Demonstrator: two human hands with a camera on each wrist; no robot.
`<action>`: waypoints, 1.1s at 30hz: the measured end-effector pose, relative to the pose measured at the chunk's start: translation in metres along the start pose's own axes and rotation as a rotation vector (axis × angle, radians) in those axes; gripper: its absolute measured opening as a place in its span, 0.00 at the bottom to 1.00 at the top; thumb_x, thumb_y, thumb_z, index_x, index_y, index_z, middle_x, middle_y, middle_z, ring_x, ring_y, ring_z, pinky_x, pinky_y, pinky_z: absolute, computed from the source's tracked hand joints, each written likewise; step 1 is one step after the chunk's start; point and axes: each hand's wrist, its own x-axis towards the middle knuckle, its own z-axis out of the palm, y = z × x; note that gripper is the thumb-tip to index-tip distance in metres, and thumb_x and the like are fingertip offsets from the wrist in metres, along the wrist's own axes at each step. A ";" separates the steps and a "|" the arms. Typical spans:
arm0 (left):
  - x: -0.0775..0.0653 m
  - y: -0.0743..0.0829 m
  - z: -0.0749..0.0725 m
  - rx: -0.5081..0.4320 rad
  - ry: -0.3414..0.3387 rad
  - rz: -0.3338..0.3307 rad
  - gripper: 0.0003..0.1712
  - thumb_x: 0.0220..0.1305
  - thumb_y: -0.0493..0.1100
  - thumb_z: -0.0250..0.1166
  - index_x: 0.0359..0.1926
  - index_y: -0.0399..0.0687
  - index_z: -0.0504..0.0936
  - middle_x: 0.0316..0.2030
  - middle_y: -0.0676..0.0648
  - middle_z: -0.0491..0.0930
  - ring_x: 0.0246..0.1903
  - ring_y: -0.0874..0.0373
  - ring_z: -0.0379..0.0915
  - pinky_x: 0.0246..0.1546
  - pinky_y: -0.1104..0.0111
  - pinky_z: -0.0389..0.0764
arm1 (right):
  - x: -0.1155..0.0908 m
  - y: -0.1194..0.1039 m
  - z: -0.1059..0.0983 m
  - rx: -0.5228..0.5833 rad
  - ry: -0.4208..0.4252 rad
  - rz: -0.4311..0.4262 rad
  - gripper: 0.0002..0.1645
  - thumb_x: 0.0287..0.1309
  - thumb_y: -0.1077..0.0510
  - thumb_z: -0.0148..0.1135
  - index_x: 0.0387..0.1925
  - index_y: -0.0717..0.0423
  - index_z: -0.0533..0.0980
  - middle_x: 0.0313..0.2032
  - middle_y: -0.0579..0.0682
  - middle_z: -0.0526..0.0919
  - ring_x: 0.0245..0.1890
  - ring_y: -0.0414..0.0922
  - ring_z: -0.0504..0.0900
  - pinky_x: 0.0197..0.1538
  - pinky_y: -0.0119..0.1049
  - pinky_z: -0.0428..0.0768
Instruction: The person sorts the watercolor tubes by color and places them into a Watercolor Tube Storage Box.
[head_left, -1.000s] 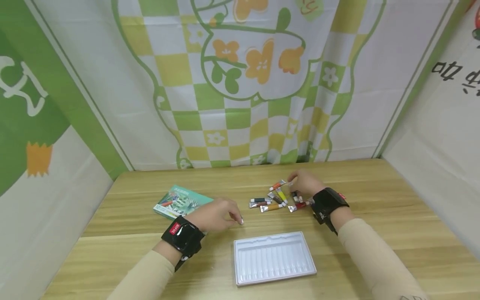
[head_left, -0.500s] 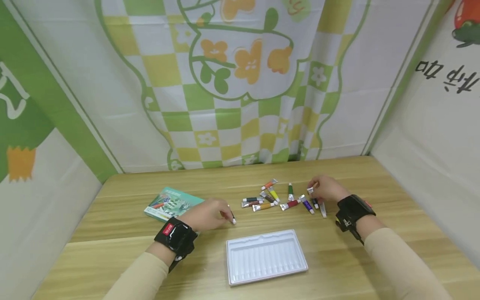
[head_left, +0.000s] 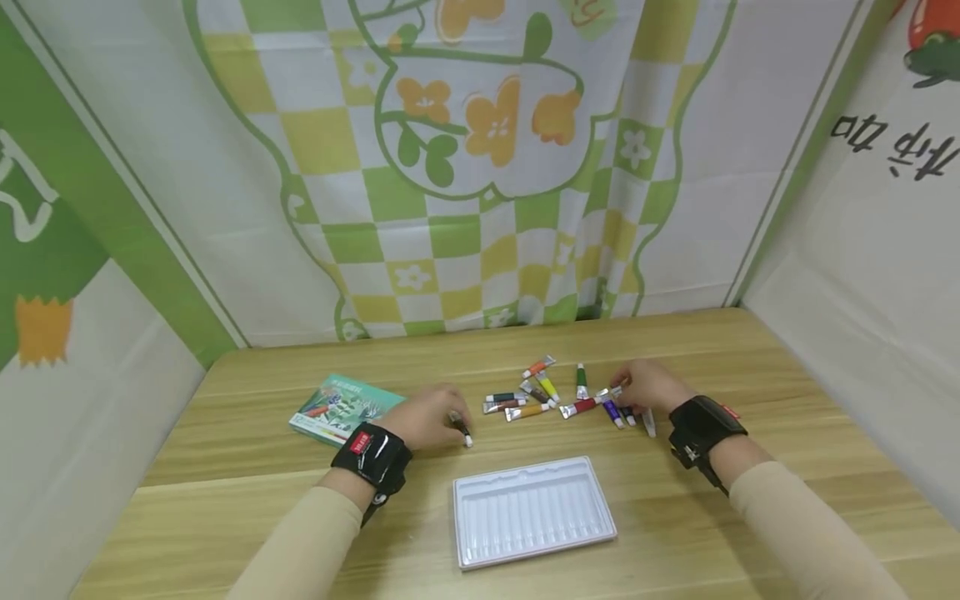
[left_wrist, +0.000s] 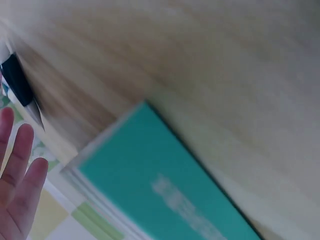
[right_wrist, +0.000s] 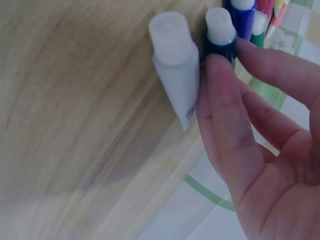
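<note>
In the head view my left hand (head_left: 435,417) is beside a dark paint tube (head_left: 461,430) with a white cap. The left wrist view shows that tube (left_wrist: 19,80) at the left edge, with the visible fingers (left_wrist: 22,145) fairly straight and apart; thumb and index lie mostly outside that view. My right hand (head_left: 651,385) pinches a dark blue paint tube (right_wrist: 221,47) between thumb and fingers. A white paint tube (right_wrist: 175,60) lies next to it. To the left are a purple tube (head_left: 612,412) and a red tube (head_left: 581,407).
Several more tubes, including a yellow one (head_left: 547,386) and a green one (head_left: 581,381), lie mid-table. A white slotted tray (head_left: 532,512) is in front. Behind the left hand lies a teal box (head_left: 345,404). A patterned curtain (head_left: 480,250) hangs at the table's back edge.
My right hand has moved right from the pile and set tubes side by side. The left hand has shifted slightly, and its tube is now more fully visible beside the fingers.
</note>
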 end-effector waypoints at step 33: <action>-0.004 0.006 0.001 -0.001 -0.025 -0.027 0.11 0.53 0.29 0.76 0.32 0.48 0.88 0.36 0.55 0.78 0.39 0.58 0.77 0.46 0.65 0.80 | -0.027 0.035 -0.018 -0.116 0.066 -0.049 0.23 0.54 0.69 0.70 0.52 0.75 0.79 0.42 0.65 0.83 0.44 0.59 0.81 0.46 0.50 0.81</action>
